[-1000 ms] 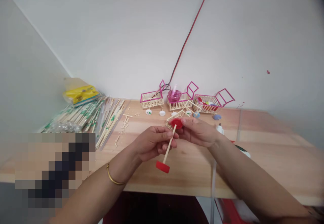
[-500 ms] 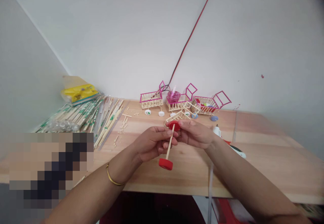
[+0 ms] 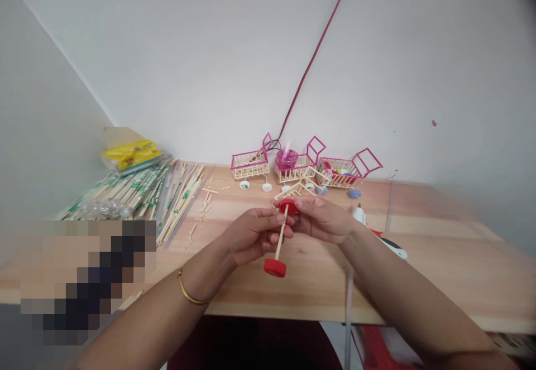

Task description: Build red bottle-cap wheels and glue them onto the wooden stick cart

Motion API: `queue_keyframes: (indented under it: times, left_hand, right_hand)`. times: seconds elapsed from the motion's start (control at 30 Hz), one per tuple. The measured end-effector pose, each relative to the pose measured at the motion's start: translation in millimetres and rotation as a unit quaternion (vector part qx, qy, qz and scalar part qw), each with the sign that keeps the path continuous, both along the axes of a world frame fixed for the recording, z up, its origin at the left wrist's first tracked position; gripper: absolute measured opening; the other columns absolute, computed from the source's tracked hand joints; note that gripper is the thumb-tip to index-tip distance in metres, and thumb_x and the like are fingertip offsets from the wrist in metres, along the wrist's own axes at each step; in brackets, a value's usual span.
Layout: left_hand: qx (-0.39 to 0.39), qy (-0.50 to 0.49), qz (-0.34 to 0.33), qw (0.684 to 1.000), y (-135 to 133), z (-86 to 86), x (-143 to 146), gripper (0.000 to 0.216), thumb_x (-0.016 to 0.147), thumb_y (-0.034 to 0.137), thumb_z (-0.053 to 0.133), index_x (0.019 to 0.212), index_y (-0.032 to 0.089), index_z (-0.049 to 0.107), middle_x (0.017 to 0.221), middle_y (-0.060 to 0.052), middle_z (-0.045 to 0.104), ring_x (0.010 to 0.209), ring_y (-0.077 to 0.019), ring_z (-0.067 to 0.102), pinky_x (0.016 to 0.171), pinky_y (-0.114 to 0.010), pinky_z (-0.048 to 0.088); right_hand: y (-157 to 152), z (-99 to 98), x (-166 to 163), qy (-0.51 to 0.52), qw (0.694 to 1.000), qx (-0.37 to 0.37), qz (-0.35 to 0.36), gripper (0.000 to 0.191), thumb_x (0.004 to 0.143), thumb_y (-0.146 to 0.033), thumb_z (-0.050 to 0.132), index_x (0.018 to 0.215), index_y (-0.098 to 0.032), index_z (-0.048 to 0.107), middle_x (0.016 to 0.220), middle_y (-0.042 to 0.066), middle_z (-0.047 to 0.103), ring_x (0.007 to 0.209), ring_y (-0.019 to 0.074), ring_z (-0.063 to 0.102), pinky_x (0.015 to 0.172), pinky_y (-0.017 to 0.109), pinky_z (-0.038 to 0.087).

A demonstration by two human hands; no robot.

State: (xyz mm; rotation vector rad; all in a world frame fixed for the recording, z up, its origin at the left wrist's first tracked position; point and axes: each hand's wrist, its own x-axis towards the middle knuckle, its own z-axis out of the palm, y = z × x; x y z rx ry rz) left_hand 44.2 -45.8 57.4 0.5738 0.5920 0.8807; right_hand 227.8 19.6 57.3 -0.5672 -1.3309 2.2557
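Observation:
My left hand [image 3: 251, 236] is closed in a pinch on a thin wooden stick [image 3: 281, 237] that has a red bottle cap [image 3: 274, 268] fixed on its lower end. Just to the right, my right hand [image 3: 324, 219] grips a second red cap [image 3: 288, 207] and holds it against the stick's upper end. Both hands hover over the wooden table [image 3: 419, 269], close to its middle. A small light wooden frame [image 3: 293, 190] lies right behind my fingers.
Three little stick carts with pink rims [image 3: 251, 164] [image 3: 298, 168] [image 3: 345, 172] stand by the wall, with loose caps [image 3: 267, 187] before them. Wrapped chopsticks [image 3: 138, 194] and a yellow packet [image 3: 129, 155] lie at the left. A glue gun [image 3: 379, 236] rests at the right. A red cable [image 3: 318, 52] climbs the wall.
The stick has turned a little more upright and its lower cap has swung slightly right. Both hands stay in the same spot.

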Motion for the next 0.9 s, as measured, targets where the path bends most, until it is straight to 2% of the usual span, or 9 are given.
queue_keyframes:
  times: [0.7,0.9]
  left_hand:
    - [0.011,0.01,0.002,1.0,2.6,-5.3,0.3,0.02,0.071,0.02,0.075,0.083,0.006,0.068,0.065,-0.005,0.061,0.046,-0.0013,0.04,0.041,-0.014,0.023]
    - [0.018,0.015,0.007,1.0,2.5,-6.7,0.0,0.023,0.07,0.021,0.077,0.084,0.005,0.068,0.065,-0.005,0.062,0.046,-0.0012,0.04,0.043,-0.014,0.024]
  right_hand:
    - [-0.6,-1.3,-2.0,-0.007,1.0,0.02,-0.006,0.037,0.081,-0.039,0.069,0.109,-0.014,0.067,0.077,0.001,0.061,0.072,0.0108,0.059,0.074,0.029,0.045]
    - [-1.8,1.1,-3.0,-0.008,1.0,0.021,-0.019,0.033,0.081,-0.033,0.071,0.108,-0.014,0.069,0.079,0.002,0.063,0.075,0.0093,0.057,0.074,0.026,0.045]
